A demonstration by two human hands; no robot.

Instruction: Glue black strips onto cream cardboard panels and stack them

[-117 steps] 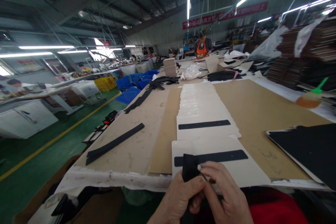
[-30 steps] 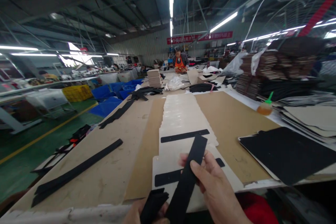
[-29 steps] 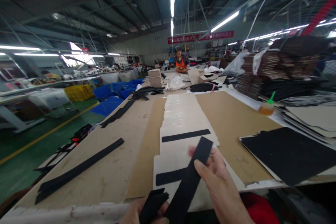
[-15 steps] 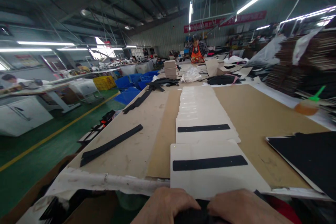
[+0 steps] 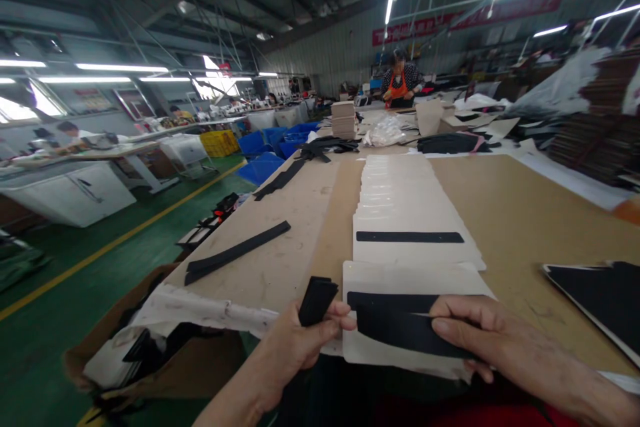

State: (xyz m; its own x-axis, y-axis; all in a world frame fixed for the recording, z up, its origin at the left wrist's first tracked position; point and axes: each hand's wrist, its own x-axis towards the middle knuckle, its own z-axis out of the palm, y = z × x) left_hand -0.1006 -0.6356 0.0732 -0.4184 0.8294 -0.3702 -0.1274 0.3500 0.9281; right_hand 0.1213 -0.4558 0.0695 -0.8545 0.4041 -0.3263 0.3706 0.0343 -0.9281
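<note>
My left hand is closed on a small bundle of black strips at the table's near edge. My right hand pinches a single black strip and holds it flat over the nearest white card, just below the black strip that lies on that card. Beyond it, a second white card carries another black strip. A row of overlapping white cards runs away down the brown table.
A long black strip lies on the table's left part. A black sheet lies at the right edge. A cardboard box with scraps stands on the floor to the left. A person in an orange apron works at the far end.
Both hands have come up from below the table edge. The right hand now lays a single strip over the nearest card, and the left holds the bundle up beside it.
</note>
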